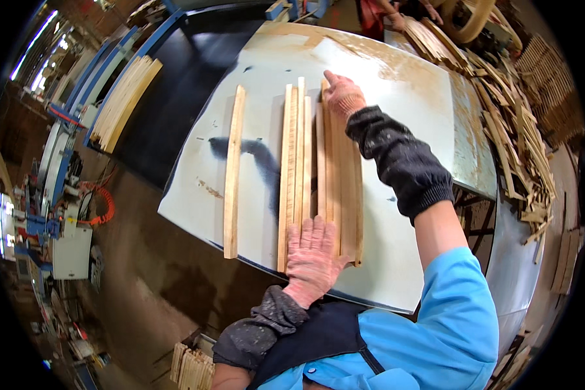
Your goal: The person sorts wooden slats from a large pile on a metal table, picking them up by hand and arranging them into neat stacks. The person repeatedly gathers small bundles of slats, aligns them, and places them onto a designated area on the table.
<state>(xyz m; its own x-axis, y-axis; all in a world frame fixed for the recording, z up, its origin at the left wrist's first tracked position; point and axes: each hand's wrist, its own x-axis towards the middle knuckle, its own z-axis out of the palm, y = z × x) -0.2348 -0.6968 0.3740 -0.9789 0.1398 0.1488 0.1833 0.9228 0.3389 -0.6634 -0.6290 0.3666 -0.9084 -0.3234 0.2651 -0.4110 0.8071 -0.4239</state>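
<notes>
On a white tabletop (396,227) lie long pale wooden strips, running away from me. My left hand (313,260), in a worn pinkish glove, lies flat across the near ends of the middle strips (292,162), fingers stretched forward. At the far ends of the right-hand strips (341,188) rests my right hand (344,96), gloved alike, one finger pointing out past the ends and the others partly hidden. A narrow gap parts these two groups. A single strip (234,175) lies apart on the left, touched by neither hand.
Stacked strips (127,101) stand on a blue-framed machine (94,84) at the left, beside a black surface (182,84). Loose wood pieces (517,136) are heaped at the right. Another person's hand (396,21) is near wood at the far side. More strips (194,367) stand low on the left.
</notes>
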